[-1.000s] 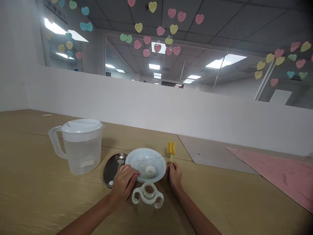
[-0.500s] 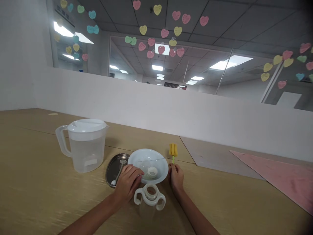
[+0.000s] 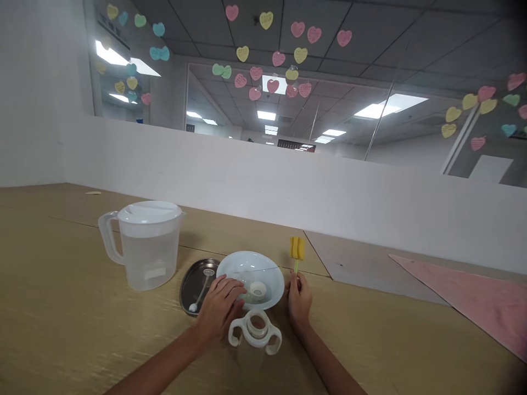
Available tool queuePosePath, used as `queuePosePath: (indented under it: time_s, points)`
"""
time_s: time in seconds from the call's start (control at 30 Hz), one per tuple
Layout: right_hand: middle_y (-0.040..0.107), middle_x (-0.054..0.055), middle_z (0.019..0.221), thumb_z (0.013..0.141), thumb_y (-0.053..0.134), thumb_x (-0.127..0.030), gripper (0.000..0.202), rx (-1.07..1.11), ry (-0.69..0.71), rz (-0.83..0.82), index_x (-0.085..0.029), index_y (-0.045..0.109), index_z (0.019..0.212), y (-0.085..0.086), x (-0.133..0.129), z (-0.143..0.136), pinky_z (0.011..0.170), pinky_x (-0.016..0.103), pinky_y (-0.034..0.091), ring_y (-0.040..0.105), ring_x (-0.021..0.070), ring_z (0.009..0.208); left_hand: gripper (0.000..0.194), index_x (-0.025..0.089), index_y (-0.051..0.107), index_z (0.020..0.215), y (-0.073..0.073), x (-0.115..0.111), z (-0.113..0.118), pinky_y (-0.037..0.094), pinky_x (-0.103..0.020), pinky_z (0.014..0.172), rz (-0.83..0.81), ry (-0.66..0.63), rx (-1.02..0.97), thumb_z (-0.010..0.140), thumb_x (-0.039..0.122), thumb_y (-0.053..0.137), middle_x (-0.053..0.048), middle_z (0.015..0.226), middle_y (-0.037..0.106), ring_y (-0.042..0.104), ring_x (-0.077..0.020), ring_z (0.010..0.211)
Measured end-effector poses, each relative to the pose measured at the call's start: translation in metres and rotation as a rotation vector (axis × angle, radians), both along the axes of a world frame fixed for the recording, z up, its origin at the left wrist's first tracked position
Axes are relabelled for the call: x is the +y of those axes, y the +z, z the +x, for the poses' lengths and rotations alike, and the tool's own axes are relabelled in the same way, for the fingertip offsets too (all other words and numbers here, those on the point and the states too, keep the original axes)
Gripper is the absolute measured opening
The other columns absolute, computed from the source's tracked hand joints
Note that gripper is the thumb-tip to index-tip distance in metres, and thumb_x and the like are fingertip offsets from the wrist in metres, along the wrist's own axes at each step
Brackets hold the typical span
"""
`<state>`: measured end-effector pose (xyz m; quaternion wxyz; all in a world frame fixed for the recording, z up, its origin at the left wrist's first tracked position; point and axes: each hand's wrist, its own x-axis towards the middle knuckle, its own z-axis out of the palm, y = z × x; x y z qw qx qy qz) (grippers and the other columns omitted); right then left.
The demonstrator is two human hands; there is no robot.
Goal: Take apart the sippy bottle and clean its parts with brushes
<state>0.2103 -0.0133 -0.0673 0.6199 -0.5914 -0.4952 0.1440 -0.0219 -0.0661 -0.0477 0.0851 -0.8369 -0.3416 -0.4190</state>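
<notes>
My right hand (image 3: 299, 302) grips the green handle of a yellow sponge brush (image 3: 297, 248), sponge end up, just right of the white bowl (image 3: 272, 269). The fingers of my left hand (image 3: 220, 307) are bent together over the bowl's near left edge; what they hold there, perhaps something clear, is hard to make out. Inside the bowl lies a small white ring-shaped part (image 3: 258, 290). A clear bottle with a white two-handled collar (image 3: 256, 330) stands open-topped between my forearms, in front of the bowl.
Left of the bowl, a dark metal tray (image 3: 187, 285) holds a straw-like part with a white end (image 3: 193, 308). Farther left stands a lidded translucent pitcher (image 3: 150, 255). A pink sheet (image 3: 473, 291) lies at the right, and a white wall (image 3: 247, 175) rises behind the table.
The sponge brush in my right hand has moved slightly up and right, with its sponge turned a little. My left hand's fingers reach slightly farther over the bowl. The view has shifted a little.
</notes>
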Motion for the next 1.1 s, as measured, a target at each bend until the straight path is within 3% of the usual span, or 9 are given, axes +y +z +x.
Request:
queuePosePath:
  time_s: [0.13,0.33,0.43,0.57,0.7,0.8,1.1]
  points:
    - [0.068,0.011,0.096,0.089,0.037,-0.049,0.047,-0.365,-0.013,0.161,-0.015,0.065,0.105,0.016,-0.011,-0.008,0.073,0.028,0.044,0.061,0.0209,0.083,0.021,0.021,0.056,0.102,-0.001,0.000,0.000,0.035,-0.044,0.098,-0.030,-0.021,0.023,0.091,0.018,0.039,-0.005,0.103,0.064,0.056,-0.0199,0.099]
    - [0.069,0.007,0.083,0.092,0.036,-0.036,0.038,-0.688,0.047,0.289,-0.017,0.068,0.102,0.032,-0.014,-0.021,0.070,0.024,0.042,0.060,0.0153,0.072,0.020,0.021,0.057,0.095,-0.001,0.001,0.002,0.036,-0.042,0.096,-0.089,-0.064,0.022,0.092,0.020,0.036,-0.004,0.092,0.064,0.056,-0.0188,0.090]
    - [0.069,0.007,0.081,0.090,0.039,-0.033,0.034,-0.781,0.048,0.159,-0.018,0.069,0.093,0.043,-0.017,-0.024,0.066,0.023,0.040,0.060,0.0156,0.071,0.022,0.020,0.057,0.092,0.000,0.001,0.002,0.038,-0.041,0.092,-0.093,-0.064,0.022,0.092,0.019,0.035,-0.004,0.088,0.064,0.055,-0.0190,0.085]
    - [0.069,0.005,0.079,0.086,0.043,-0.032,0.028,-0.860,0.062,-0.183,-0.022,0.069,0.084,0.076,-0.020,-0.033,0.058,0.024,0.033,0.060,0.0168,0.069,0.023,0.019,0.058,0.085,0.001,0.000,0.003,0.040,-0.038,0.081,-0.076,-0.054,0.026,0.092,0.020,0.035,-0.003,0.080,0.062,0.052,-0.0193,0.079]
    - [0.070,0.006,0.085,0.080,0.052,-0.031,0.022,-0.870,0.197,-0.352,-0.023,0.070,0.088,0.103,-0.011,-0.049,0.060,0.024,0.033,0.061,0.0194,0.078,0.024,0.018,0.058,0.083,0.000,0.001,0.004,0.039,-0.038,0.079,-0.063,-0.037,0.027,0.092,0.020,0.036,-0.003,0.078,0.061,0.050,-0.0193,0.077]
    - [0.070,0.005,0.088,0.073,0.060,-0.029,0.023,-0.861,0.265,-0.353,-0.021,0.069,0.093,0.103,-0.002,-0.059,0.066,0.025,0.037,0.061,0.0194,0.081,0.024,0.018,0.058,0.082,-0.001,0.002,0.004,0.039,-0.038,0.078,-0.072,-0.030,0.024,0.092,0.020,0.036,-0.004,0.078,0.060,0.050,-0.0198,0.077]
    - [0.070,0.009,0.098,0.070,0.060,-0.017,0.033,-0.828,0.391,-0.368,-0.016,0.067,0.102,0.073,0.004,-0.073,0.078,0.027,0.040,0.062,0.0219,0.093,0.021,0.019,0.058,0.085,-0.002,0.003,0.003,0.038,-0.037,0.077,-0.086,-0.053,0.019,0.091,0.019,0.037,-0.004,0.080,0.061,0.049,-0.0199,0.077]
